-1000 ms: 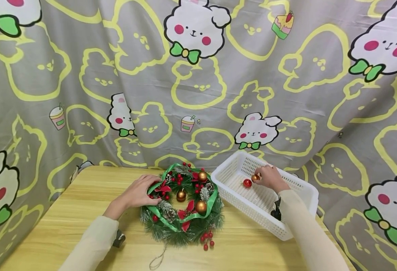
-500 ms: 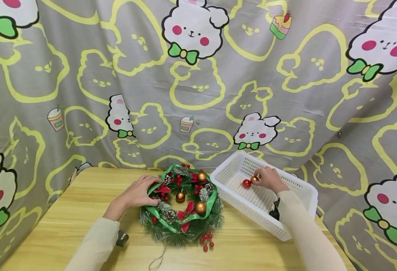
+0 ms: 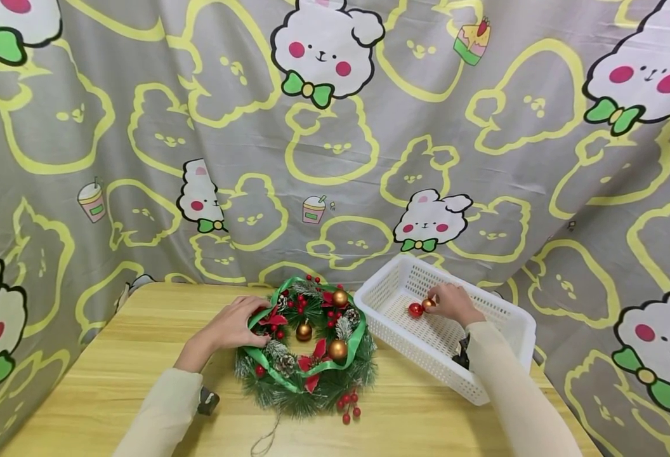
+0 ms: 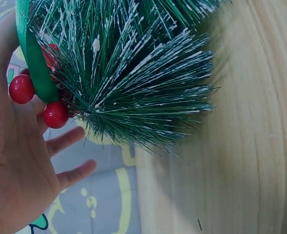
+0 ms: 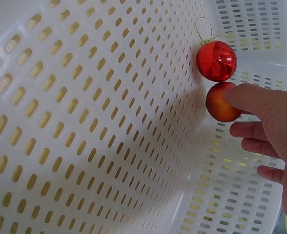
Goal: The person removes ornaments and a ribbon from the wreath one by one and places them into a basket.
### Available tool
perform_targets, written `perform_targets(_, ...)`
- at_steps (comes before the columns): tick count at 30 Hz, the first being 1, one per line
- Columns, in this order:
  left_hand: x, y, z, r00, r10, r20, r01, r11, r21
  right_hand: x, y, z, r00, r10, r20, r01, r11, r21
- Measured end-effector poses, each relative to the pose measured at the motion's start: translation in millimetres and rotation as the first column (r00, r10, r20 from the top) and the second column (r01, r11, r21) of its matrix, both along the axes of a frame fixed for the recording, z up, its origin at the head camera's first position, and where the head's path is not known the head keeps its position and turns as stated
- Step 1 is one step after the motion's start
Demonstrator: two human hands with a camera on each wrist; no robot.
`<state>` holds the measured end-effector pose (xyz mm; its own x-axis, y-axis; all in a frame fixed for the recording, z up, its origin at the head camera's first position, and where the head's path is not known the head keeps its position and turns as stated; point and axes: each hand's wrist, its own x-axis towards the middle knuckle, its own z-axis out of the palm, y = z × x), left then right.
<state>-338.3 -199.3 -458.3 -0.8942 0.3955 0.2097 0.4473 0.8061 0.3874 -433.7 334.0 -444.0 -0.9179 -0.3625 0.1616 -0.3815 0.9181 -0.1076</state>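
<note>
First, inside the white basket [image 3: 415, 349]: gold bauble [image 5: 222, 109], pinched in the fingers of the right hand [image 3: 455, 303], red bauble [image 5: 216, 61] beside. Next, left of the basket: wreath [image 3: 297, 397], left hand [image 3: 232, 326] touching, visible fingers extended.

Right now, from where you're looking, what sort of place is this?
Probably an indoor corner set up for craft or decorating work, though I can't be certain. A cartoon-print curtain hangs behind a wood-grain table, and a decorated wreath lies on top.
</note>
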Motion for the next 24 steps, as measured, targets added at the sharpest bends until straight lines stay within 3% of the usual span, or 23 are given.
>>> perform_targets(24,3.3,0.5,0.7,1.0,-0.005,-0.021,0.005,1.0,0.013,-1.0,-4.2,6.4,0.998,-0.045,0.051,0.046,0.999,-0.022)
